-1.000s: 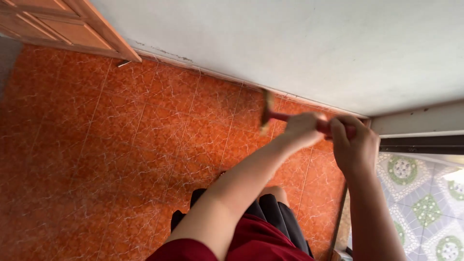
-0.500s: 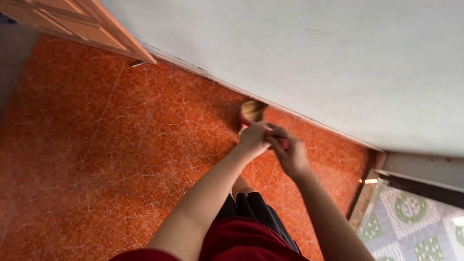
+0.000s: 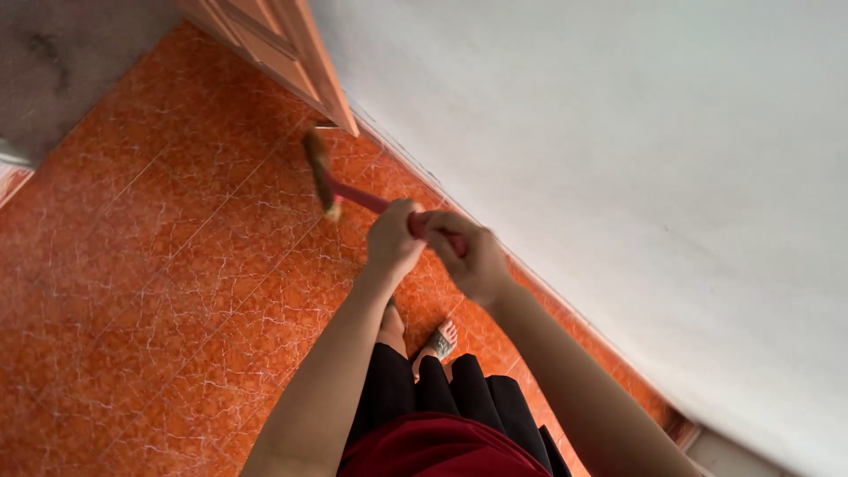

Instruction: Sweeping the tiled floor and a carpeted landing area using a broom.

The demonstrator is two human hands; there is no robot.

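Hands, left [image 3: 393,240] and right [image 3: 473,261], grip broom [image 3: 340,187].

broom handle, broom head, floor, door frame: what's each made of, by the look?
Broom handle: smooth pink-red, probably plastic or painted; too blurred to settle.
Broom head: tan, fibrous-looking, likely straw or grass bristles.
Floor: glossy orange ceramic-looking tiles, white marbled veins, visible grout lines.
Door frame: orange-brown moulded panels, looks like varnished wood.
Both hands, left hand and right hand, grip the handle.

The straw-coloured broom head [image 3: 318,172] is motion-blurred; its pink handle [image 3: 358,196] vanishes inside the left hand [image 3: 393,243] and right hand [image 3: 473,261]. The wooden door frame [image 3: 283,49] runs off the top edge. Black skirt [image 3: 442,397] hides one foot.
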